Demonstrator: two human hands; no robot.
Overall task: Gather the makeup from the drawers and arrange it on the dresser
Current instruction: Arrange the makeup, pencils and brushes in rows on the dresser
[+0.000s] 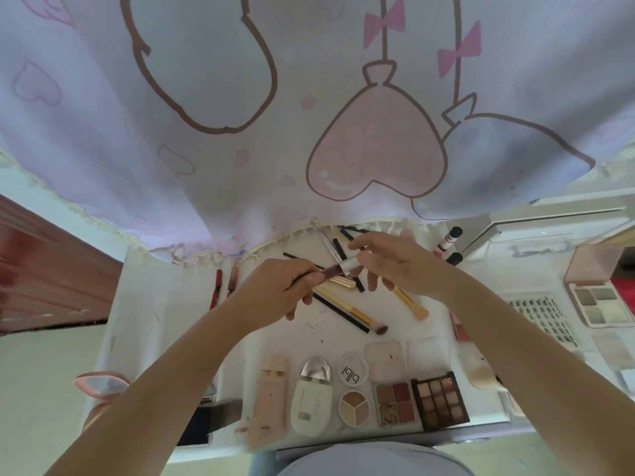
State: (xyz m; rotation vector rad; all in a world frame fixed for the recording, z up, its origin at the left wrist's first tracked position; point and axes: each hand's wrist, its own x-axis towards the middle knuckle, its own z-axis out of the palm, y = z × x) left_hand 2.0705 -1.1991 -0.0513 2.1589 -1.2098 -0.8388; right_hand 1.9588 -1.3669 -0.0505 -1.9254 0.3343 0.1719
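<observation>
Above the white desk (165, 314), our left hand (275, 290) curls its fingers around a thin dark wand (311, 273); our right hand (398, 262) pinches the silver-capped maroon tube (340, 267).

Both hands meeting above the dresser top (165, 304), left hand (275, 292) and right hand (402, 266) each on one end of a lip gloss tube (338, 269), loose brushes (357, 312) beneath them, two pencils (225, 285) left of the left hand, palettes (417, 400) and compacts (354, 389) in a row nearer the person, eyeshadow case (599, 304) far right.

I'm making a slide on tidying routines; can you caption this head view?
Both hands, left and right, hold a lip gloss tube over a dresser laid with brushes and palettes.
</observation>
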